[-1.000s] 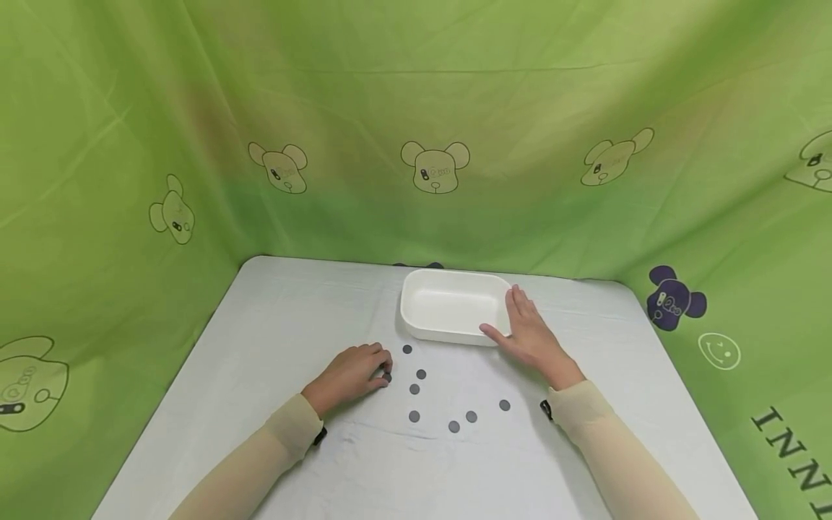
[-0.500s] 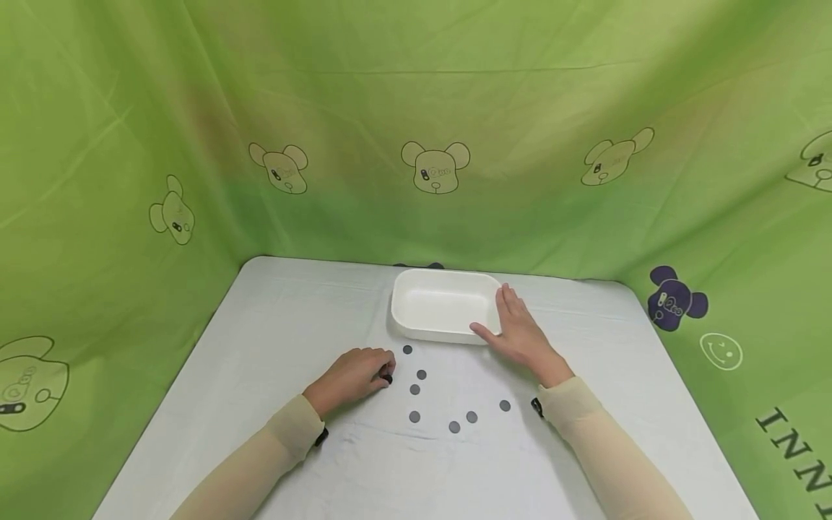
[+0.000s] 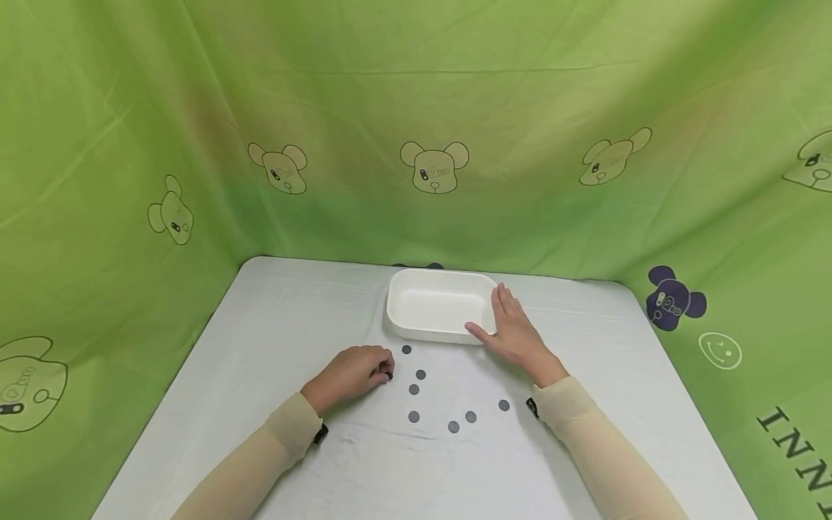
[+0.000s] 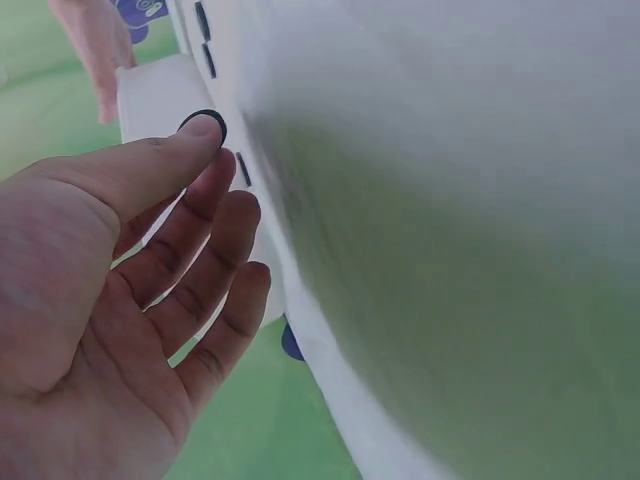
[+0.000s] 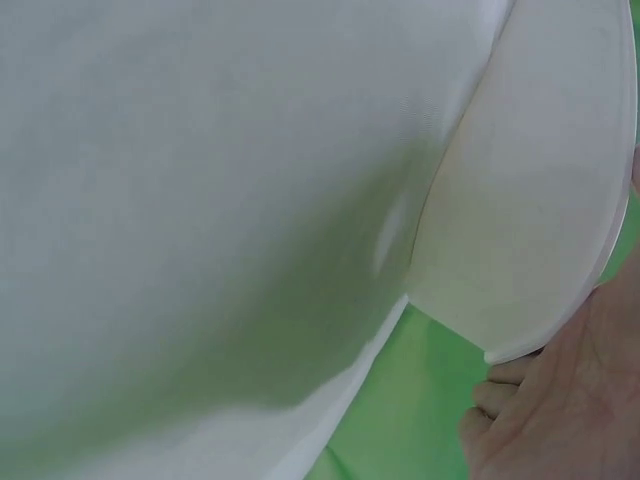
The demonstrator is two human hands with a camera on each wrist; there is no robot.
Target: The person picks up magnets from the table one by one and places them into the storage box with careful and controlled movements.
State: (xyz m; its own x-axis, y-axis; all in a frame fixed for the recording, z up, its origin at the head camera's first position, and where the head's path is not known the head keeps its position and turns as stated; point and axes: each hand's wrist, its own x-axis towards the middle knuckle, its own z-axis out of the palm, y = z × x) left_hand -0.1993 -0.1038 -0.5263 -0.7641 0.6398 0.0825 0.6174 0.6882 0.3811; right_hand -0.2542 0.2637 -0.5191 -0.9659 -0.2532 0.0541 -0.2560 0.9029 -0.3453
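Note:
My left hand (image 3: 354, 370) pinches a small dark round disc (image 4: 208, 122) between thumb and index finger, just above the tabletop. The other fingers of that hand bend loosely, as the left wrist view shows. A white rectangular tub (image 3: 442, 302) stands at the back of the table, with nothing seen inside it. Against its right end lies my right hand (image 3: 516, 332), fingers straight along the side and thumb at the front rim. Several flat dark grey discs, such as one disc (image 3: 414, 417) near the middle, lie scattered in front of the tub.
White cloth covers the table (image 3: 260, 310). Green fabric (image 3: 351, 217) printed with bear heads hangs behind and at both sides. One disc (image 3: 406, 349) lies close to the tub's front left corner; another disc (image 3: 503, 406) is the farthest right.
The tub has slid a little to the left, with my right hand moving along against it. My left hand has gripped the disc and tilted it up slightly from the cloth.

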